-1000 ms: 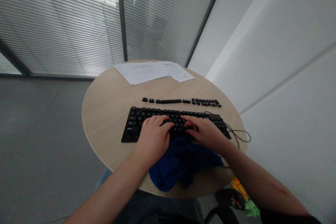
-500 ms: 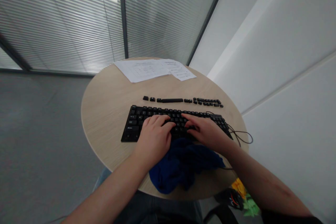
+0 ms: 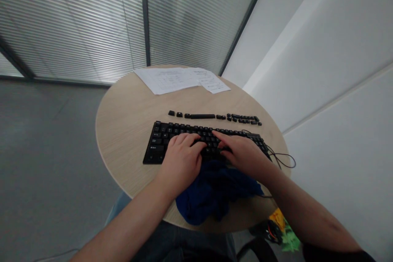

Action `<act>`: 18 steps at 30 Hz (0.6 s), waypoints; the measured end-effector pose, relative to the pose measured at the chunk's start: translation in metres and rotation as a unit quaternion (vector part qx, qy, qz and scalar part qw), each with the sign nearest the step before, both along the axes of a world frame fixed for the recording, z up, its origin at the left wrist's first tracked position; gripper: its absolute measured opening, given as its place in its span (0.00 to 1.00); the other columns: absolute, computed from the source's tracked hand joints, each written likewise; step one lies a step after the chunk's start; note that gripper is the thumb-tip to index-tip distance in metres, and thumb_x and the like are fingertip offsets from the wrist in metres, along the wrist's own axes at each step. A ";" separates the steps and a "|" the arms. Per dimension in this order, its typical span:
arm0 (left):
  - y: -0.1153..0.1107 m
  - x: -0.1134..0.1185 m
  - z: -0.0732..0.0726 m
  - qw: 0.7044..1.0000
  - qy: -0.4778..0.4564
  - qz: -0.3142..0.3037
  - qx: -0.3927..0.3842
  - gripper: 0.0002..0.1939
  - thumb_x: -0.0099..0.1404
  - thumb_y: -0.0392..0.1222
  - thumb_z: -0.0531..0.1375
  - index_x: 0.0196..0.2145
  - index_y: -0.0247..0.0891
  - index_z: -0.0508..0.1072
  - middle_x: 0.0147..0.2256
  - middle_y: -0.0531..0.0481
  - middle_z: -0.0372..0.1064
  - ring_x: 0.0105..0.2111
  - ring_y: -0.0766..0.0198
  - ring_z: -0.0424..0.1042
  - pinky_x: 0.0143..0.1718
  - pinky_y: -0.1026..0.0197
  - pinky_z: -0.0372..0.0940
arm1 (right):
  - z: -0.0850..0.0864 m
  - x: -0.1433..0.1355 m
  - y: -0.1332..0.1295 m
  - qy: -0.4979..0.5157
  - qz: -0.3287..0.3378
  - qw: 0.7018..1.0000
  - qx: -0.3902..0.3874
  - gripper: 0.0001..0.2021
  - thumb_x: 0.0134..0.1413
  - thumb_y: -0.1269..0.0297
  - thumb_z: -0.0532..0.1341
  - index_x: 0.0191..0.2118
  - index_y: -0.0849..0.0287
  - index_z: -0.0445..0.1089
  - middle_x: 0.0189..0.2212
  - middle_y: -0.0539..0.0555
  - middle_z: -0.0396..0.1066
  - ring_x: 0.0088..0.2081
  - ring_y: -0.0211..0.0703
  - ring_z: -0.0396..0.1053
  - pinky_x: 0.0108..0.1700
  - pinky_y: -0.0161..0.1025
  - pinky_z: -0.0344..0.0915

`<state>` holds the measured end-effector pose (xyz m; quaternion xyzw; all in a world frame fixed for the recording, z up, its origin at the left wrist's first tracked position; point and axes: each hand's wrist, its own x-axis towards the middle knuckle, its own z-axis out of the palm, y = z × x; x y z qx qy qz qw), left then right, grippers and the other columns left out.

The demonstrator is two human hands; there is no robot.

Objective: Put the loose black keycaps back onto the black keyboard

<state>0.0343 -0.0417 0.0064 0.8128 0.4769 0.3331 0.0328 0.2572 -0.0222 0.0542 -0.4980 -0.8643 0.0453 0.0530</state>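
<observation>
A black keyboard (image 3: 156, 141) lies on the round wooden table, its bottom row bare of keycaps at the left end. My left hand (image 3: 181, 157) rests over its middle-left keys, palm down, fingers reaching forward and the thumb apart. On the right side, my right hand (image 3: 241, 150) has its index finger stretched onto the upper keys, with the thumb held away from it. Neither hand appears to grip anything. A crumpled dark blue cloth (image 3: 208, 200) lies just in front of the keyboard, below both hands and partly covered by my left wrist.
Behind the keyboard, loose black keycaps (image 3: 179, 114) and a long space bar (image 3: 202, 116) are lined up. White printed papers (image 3: 172, 81) lie at the table's far edge. A black cable (image 3: 287, 154) loops at the right, by the white wall (image 3: 337, 131).
The view has shifted very slightly. My right hand's lower fingers and thumb have moved a little to the right; both hands otherwise stay over the same keys.
</observation>
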 end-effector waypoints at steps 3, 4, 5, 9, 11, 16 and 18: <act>0.000 0.000 0.001 1.000 0.000 -0.003 0.001 0.15 0.65 0.31 0.56 0.44 0.41 0.80 0.50 0.42 0.74 0.51 0.48 0.70 0.53 0.41 0.65 | 0.003 -0.003 0.000 -0.036 0.013 0.999 0.016 0.35 0.59 0.70 0.60 0.72 0.51 0.56 0.44 0.54 0.77 0.43 0.44 0.73 0.47 0.37 0.65; 0.000 0.000 0.001 1.000 0.001 -0.005 0.001 0.15 0.65 0.31 0.56 0.44 0.41 0.80 0.50 0.42 0.74 0.51 0.48 0.70 0.53 0.41 0.65 | 0.003 -0.005 0.000 -0.046 0.018 0.999 0.019 0.35 0.60 0.70 0.60 0.72 0.52 0.56 0.43 0.55 0.77 0.43 0.44 0.72 0.46 0.37 0.65; 0.000 0.000 0.000 1.000 0.002 -0.006 0.001 0.15 0.65 0.31 0.56 0.44 0.41 0.80 0.50 0.43 0.74 0.51 0.48 0.70 0.53 0.41 0.65 | 0.004 -0.006 0.001 -0.053 0.021 0.998 0.024 0.35 0.60 0.70 0.60 0.72 0.52 0.56 0.43 0.55 0.77 0.42 0.44 0.72 0.45 0.37 0.64; 0.000 0.001 -0.001 1.000 0.005 -0.006 0.001 0.15 0.65 0.32 0.57 0.44 0.41 0.80 0.50 0.43 0.74 0.51 0.48 0.70 0.54 0.40 0.65 | 0.007 -0.008 0.002 -0.062 0.016 0.997 0.033 0.34 0.59 0.69 0.61 0.71 0.49 0.58 0.42 0.55 0.77 0.42 0.45 0.71 0.45 0.38 0.65; 0.000 0.001 -0.001 1.000 0.007 -0.007 0.002 0.14 0.65 0.32 0.57 0.44 0.41 0.80 0.49 0.43 0.75 0.50 0.48 0.70 0.53 0.40 0.65 | 0.006 -0.005 0.002 -0.050 0.016 0.998 0.026 0.34 0.59 0.69 0.62 0.70 0.48 0.59 0.46 0.54 0.76 0.44 0.46 0.71 0.48 0.40 0.66; 0.001 0.000 -0.002 1.000 0.005 -0.017 0.003 0.14 0.66 0.32 0.57 0.45 0.41 0.80 0.49 0.44 0.74 0.51 0.49 0.69 0.55 0.41 0.65 | 0.002 0.007 0.000 0.019 0.022 0.999 0.020 0.33 0.59 0.64 0.64 0.69 0.49 0.60 0.58 0.54 0.71 0.55 0.48 0.69 0.59 0.46 0.65; 0.002 0.000 -0.001 1.000 0.002 -0.023 0.006 0.14 0.67 0.34 0.58 0.45 0.41 0.80 0.50 0.43 0.74 0.52 0.49 0.69 0.58 0.40 0.64 | 0.002 0.011 -0.001 0.047 0.013 0.999 0.020 0.32 0.60 0.62 0.65 0.69 0.49 0.61 0.57 0.54 0.71 0.55 0.47 0.70 0.60 0.46 0.66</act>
